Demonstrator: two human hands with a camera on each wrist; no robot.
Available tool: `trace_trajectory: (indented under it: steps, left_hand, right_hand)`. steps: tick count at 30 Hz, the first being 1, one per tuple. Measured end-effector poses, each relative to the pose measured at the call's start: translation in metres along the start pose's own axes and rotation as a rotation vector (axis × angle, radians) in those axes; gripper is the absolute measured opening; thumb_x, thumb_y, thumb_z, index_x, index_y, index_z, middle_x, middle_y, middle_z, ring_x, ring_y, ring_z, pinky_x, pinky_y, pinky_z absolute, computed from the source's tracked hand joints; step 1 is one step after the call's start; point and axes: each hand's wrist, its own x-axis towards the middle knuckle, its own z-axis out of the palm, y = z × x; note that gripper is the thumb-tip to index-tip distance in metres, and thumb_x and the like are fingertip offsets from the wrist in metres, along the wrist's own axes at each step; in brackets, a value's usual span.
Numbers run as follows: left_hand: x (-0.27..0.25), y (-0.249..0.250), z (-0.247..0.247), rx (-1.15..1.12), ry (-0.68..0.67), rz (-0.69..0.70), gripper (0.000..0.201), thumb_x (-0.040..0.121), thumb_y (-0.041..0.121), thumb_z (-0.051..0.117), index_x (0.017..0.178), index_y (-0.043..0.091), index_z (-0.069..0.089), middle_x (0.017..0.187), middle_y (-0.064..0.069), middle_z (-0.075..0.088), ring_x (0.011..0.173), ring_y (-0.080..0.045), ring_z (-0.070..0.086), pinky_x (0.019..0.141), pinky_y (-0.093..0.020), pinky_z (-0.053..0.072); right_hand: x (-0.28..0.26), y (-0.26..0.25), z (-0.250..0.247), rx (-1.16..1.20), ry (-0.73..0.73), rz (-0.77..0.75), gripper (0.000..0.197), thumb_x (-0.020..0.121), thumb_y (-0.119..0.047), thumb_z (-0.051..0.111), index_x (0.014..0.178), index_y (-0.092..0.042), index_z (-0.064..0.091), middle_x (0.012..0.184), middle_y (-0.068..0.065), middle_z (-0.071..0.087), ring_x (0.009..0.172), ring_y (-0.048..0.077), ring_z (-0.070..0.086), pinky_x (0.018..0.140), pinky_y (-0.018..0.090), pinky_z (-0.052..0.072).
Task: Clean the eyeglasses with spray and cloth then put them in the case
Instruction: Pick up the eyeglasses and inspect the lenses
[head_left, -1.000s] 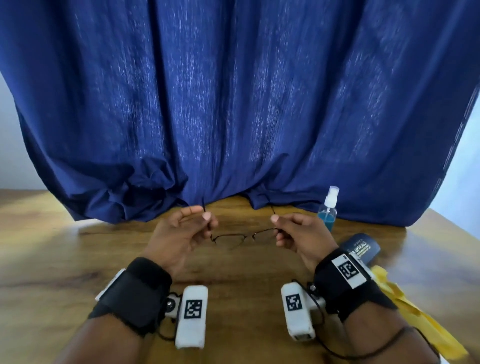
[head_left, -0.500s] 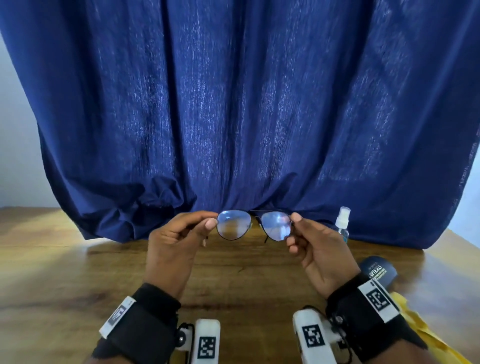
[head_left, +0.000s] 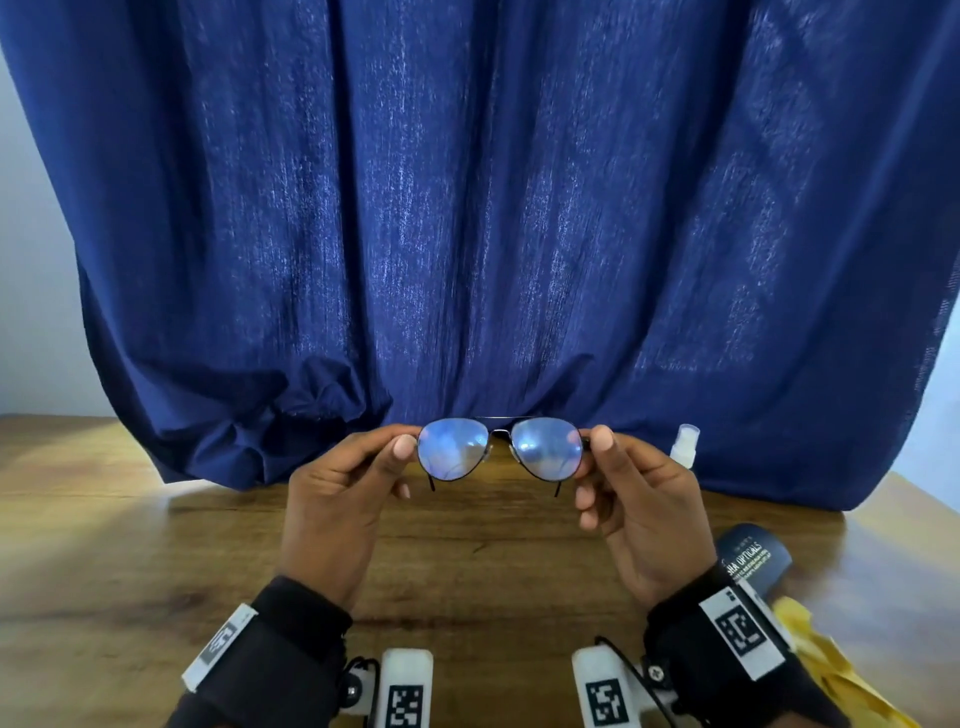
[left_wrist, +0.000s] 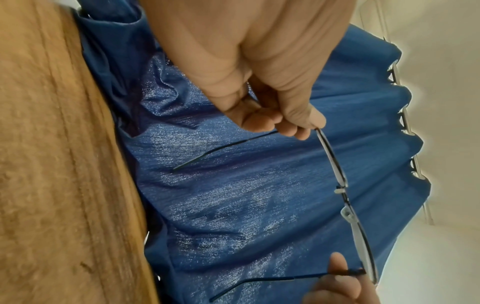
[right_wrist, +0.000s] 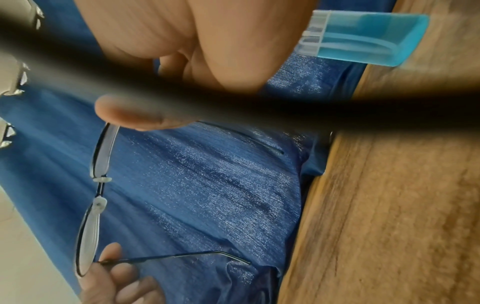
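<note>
Thin black-framed eyeglasses (head_left: 498, 451) are held upright above the wooden table (head_left: 130, 545), lenses facing me with a bluish sheen. My left hand (head_left: 395, 447) pinches the left hinge between thumb and forefinger. On the other side my right hand (head_left: 597, 447) pinches the right hinge. Both temple arms are unfolded, as the left wrist view shows on the glasses (left_wrist: 335, 164); the glasses (right_wrist: 100, 158) show edge-on in the right wrist view. A small spray bottle (head_left: 683, 446) of blue liquid stands behind my right hand. A dark glasses case (head_left: 756, 558) and a yellow cloth (head_left: 841, 675) lie at the right.
A dark blue curtain (head_left: 493, 234) hangs behind the table and bunches on its far edge. Bare wood lies between and in front of my wrists. The spray bottle (right_wrist: 363, 39) fills the upper right of the right wrist view.
Both hands have raised the glasses from low over the table and tipped them upright, so the lenses now face me. The head view has tilted upward.
</note>
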Motion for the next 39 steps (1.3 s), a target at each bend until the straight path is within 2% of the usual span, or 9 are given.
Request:
trace_trajectory:
  steps: [5,10,17,21,24,29,32,37,39]
  left_hand:
    - [0.0,0.0,0.001,-0.006,0.01,0.034,0.023,0.089,0.026,0.066,0.102,0.012,0.08,0.101,-0.005,0.079,0.074,-0.006,0.063,0.064,-0.018,0.055]
    - [-0.002,-0.001,0.001,-0.032,0.011,0.04,0.024,0.088,0.028,0.067,0.1,0.011,0.079,0.104,-0.008,0.077,0.078,-0.014,0.061,0.066,-0.021,0.054]
    - [0.0,0.0,0.001,-0.247,-0.04,-0.176,0.036,0.074,0.028,0.077,0.109,0.019,0.073,0.074,-0.002,0.071,0.063,-0.008,0.059,0.058,-0.019,0.052]
    - [0.0,0.002,0.002,-0.293,-0.07,-0.18,0.028,0.069,0.033,0.079,0.094,0.022,0.076,0.076,-0.002,0.071,0.062,-0.008,0.056,0.052,-0.018,0.048]
    - [0.001,0.001,0.001,-0.276,-0.041,-0.166,0.03,0.07,0.034,0.079,0.097,0.024,0.075,0.08,-0.001,0.073,0.066,-0.007,0.061,0.054,-0.017,0.05]
    - [0.0,0.002,-0.002,0.109,-0.04,0.072,0.021,0.083,0.019,0.078,0.103,0.025,0.075,0.084,0.002,0.078,0.073,-0.006,0.068,0.069,-0.019,0.058]
    - [-0.003,0.004,-0.003,0.339,-0.068,0.163,0.027,0.086,0.012,0.079,0.101,0.033,0.075,0.096,0.014,0.079,0.091,-0.003,0.075,0.081,-0.012,0.056]
    - [-0.006,0.006,0.002,0.511,-0.135,0.321,0.054,0.091,-0.002,0.068,0.122,0.042,0.067,0.107,0.019,0.065,0.101,-0.013,0.066,0.08,-0.013,0.052]
    - [-0.009,0.01,0.006,0.58,-0.209,0.419,0.046,0.09,0.011,0.074,0.126,0.039,0.067,0.108,0.023,0.06,0.095,-0.008,0.062,0.077,-0.013,0.05]
  right_hand:
    - [-0.002,-0.001,-0.002,-0.059,-0.045,-0.094,0.028,0.079,-0.036,0.07,0.09,-0.012,0.08,0.073,0.009,0.07,0.054,0.015,0.061,0.044,0.023,0.051]
    - [-0.001,0.0,-0.008,-0.374,0.029,-0.307,0.017,0.083,-0.031,0.07,0.087,-0.019,0.082,0.087,-0.001,0.068,0.057,0.012,0.058,0.054,0.019,0.051]
    - [0.006,0.003,-0.016,-0.24,0.091,-0.14,0.017,0.086,-0.02,0.073,0.1,-0.01,0.075,0.074,0.013,0.076,0.059,0.015,0.063,0.049,0.022,0.054]
    - [0.008,0.004,-0.018,-0.144,0.025,-0.114,0.023,0.084,-0.019,0.072,0.105,-0.01,0.076,0.085,0.015,0.077,0.061,0.014,0.061,0.053,0.022,0.053]
    - [0.008,0.001,-0.021,-0.34,-0.051,-0.21,0.016,0.09,-0.013,0.07,0.102,-0.02,0.078,0.089,0.008,0.079,0.062,0.012,0.061,0.054,0.024,0.054]
    - [0.008,0.0,-0.028,-0.502,-0.096,-0.319,0.037,0.092,-0.003,0.07,0.121,-0.025,0.07,0.095,0.008,0.077,0.068,0.016,0.067,0.059,0.027,0.059]
    - [0.007,-0.008,-0.032,-0.686,-0.063,-0.518,0.031,0.089,-0.006,0.075,0.111,-0.027,0.075,0.096,-0.005,0.077,0.081,0.011,0.073,0.076,0.023,0.06]
    - [0.004,-0.009,-0.027,-0.968,0.023,-0.863,0.025,0.084,0.004,0.079,0.098,-0.016,0.081,0.1,-0.01,0.075,0.097,-0.003,0.069,0.086,0.008,0.049]
    - [0.001,-0.005,-0.023,-0.994,0.013,-0.929,0.025,0.085,0.007,0.075,0.098,-0.014,0.082,0.1,-0.007,0.076,0.097,-0.002,0.069,0.086,0.008,0.05]
